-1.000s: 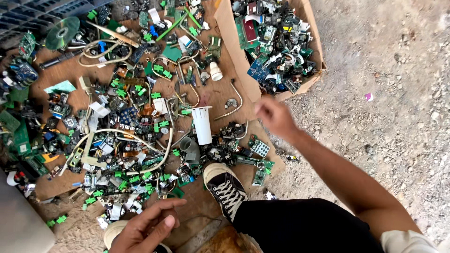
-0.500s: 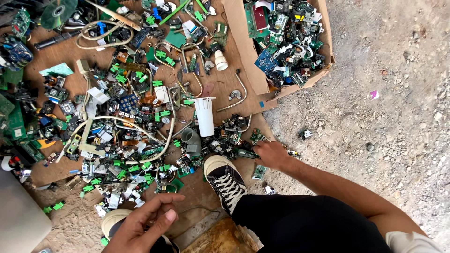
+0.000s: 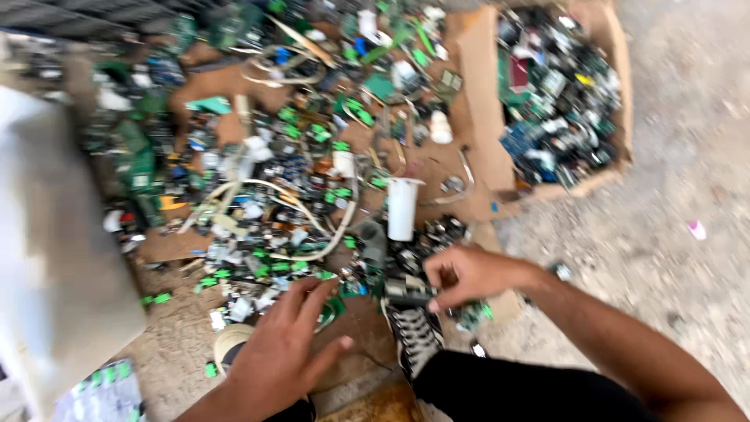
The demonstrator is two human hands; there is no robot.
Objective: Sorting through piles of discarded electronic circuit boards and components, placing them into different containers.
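Note:
My right hand (image 3: 465,273) is low over the near edge of a heap of electronic scrap (image 3: 297,195), its fingers closed on a small dark grey component (image 3: 408,292). My left hand (image 3: 285,348) hovers with fingers spread just above green circuit-board pieces (image 3: 336,306) at the heap's front, holding nothing. A black and white sneaker (image 3: 414,336) rests between both hands. A white plastic cylinder (image 3: 402,208) stands just beyond the right hand. The frame is blurred.
A cardboard box (image 3: 617,94) full of sorted boards and parts lies at the upper right. Flattened brown cardboard (image 3: 469,101) lies under the heap. A large pale grey object (image 3: 55,250) fills the left side. Sandy ground (image 3: 664,234) stretches to the right.
My right hand came down from the box side to the heap's near edge and closed on a small part. My left hand rose toward the pile. The view shifted right.

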